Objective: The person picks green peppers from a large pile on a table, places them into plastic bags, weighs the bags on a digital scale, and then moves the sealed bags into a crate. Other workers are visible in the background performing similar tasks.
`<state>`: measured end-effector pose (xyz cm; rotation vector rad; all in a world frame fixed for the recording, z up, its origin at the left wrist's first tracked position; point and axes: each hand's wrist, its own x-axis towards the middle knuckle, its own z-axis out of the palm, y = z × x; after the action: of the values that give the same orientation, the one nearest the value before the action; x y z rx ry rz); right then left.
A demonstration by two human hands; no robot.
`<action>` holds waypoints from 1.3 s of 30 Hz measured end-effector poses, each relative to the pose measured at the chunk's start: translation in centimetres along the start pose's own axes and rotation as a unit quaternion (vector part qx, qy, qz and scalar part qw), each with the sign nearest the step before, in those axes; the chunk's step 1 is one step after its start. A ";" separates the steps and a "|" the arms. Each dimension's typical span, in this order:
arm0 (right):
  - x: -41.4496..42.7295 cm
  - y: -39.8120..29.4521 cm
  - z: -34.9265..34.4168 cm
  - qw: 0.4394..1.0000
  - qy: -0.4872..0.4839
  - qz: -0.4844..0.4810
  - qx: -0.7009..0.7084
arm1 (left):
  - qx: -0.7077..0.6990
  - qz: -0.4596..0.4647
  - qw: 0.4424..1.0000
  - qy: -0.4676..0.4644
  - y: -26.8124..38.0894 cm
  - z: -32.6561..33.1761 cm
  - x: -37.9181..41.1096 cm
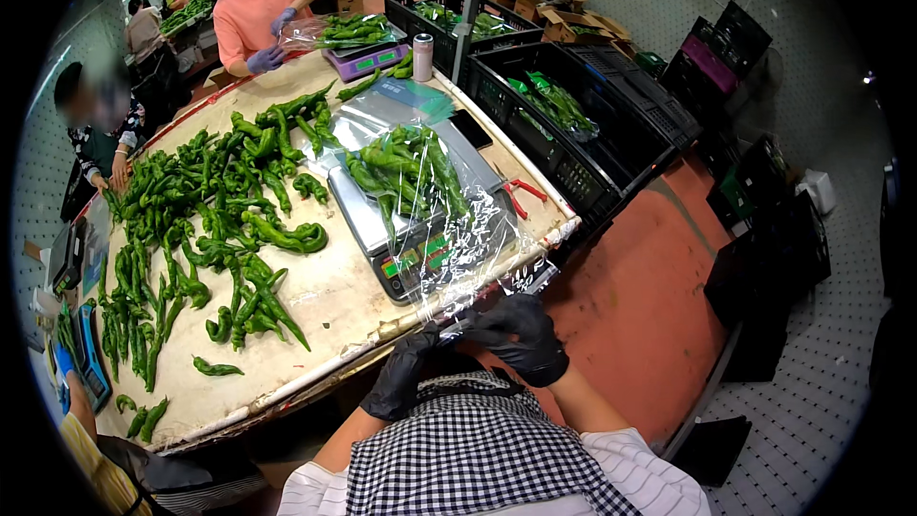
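My left hand [405, 373], in a black glove, pinches the near edge of a clear plastic bag [458, 287] at the table's near edge. Beside it my right hand [519, 337], also black-gloved, grips the same edge of film. The bag's far part holds long green peppers [408, 165] and lies on a digital scale [365, 222] with a steel plate. Flat bags [401, 97] with green print lie beyond the scale. Left of it, a big heap of loose green peppers [208, 179] covers much of the table.
Red-handled snips [523, 197] and a black phone [471, 129] lie right of the scale. Black crates [551, 150] with bagged peppers stand against the table's right side. Across the table a gloved co-worker [265, 7] handles a bag near a purple scale [365, 63]. Other people work at the left.
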<state>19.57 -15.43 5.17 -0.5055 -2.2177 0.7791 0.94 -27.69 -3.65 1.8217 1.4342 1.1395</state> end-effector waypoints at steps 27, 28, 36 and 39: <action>3.0 -0.3 3.8 0.943 -0.126 -0.204 -0.229 | -0.459 -0.250 0.852 0.037 -2.8 2.2 1.2; 3.1 -0.1 3.8 0.946 -0.125 -0.205 -0.218 | -0.468 -0.245 0.848 0.042 -2.3 1.9 1.3; 3.1 -0.7 3.4 0.968 -0.108 -0.151 -0.172 | -0.478 -0.230 0.846 0.044 -1.5 1.2 1.4; 2.0 0.2 3.8 0.974 -0.080 -0.131 -0.165 | -0.534 -0.308 0.786 0.045 -1.3 0.5 1.7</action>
<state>15.46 -15.60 3.90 -0.3032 -2.5156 0.3225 0.80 -25.66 -4.50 0.4540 0.9284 1.2642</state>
